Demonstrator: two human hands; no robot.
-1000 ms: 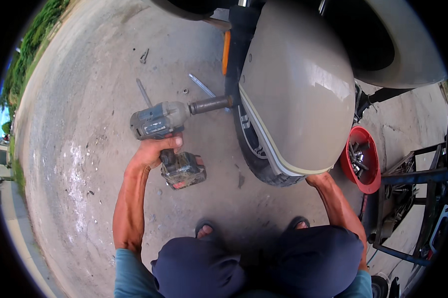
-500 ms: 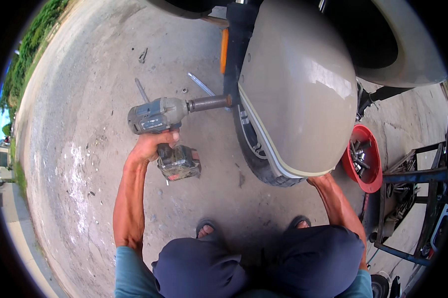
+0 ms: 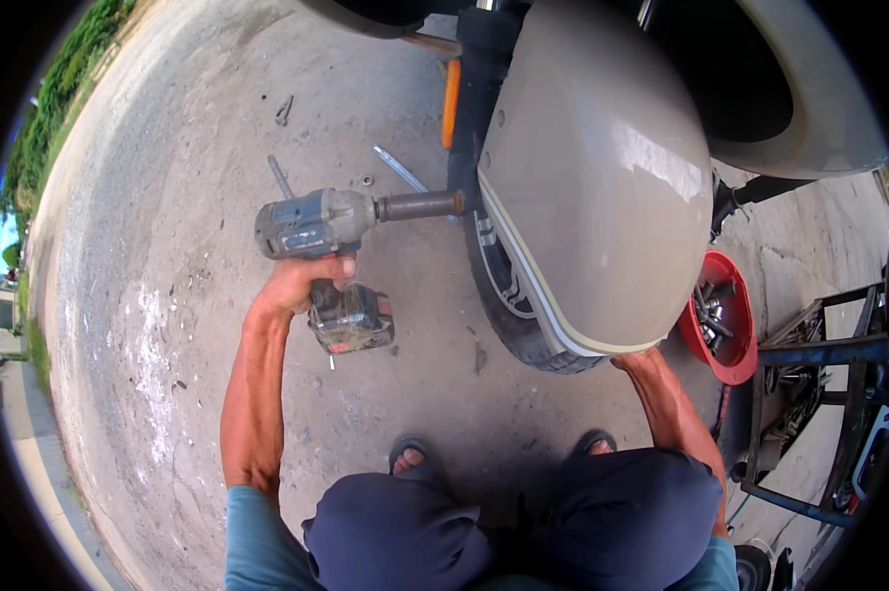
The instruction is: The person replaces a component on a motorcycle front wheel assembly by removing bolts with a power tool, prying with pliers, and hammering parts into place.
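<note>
My left hand [image 3: 305, 280] is closed round the grip of a blue-grey cordless impact wrench [image 3: 312, 223] with a dark battery at its base. Its long, rusty socket [image 3: 420, 205] reaches right, to the lower end of a black fork leg [image 3: 472, 118]. Beside that leg, a front wheel with a black tyre [image 3: 523, 340] shows partly under a glossy beige fender [image 3: 602, 197]. My right hand [image 3: 636, 357] goes in beneath the fender's near right edge, close to the tyre. Its fingers are hidden there.
On the ground past the impact wrench lie a metal rod [image 3: 279, 175], a silver bar-like tool [image 3: 397, 167], a small ring-shaped part [image 3: 367, 180] and pliers-like piece [image 3: 284, 110]. Right of the wheel is a red bowl-like container [image 3: 745, 340] of sockets, near a blue metal rack [image 3: 828, 352].
The fork leg, wheel and fender have shifted slightly right, and the impact wrench a few pixels with them. My left hand still holds the wrench; the right stays under the fender.
</note>
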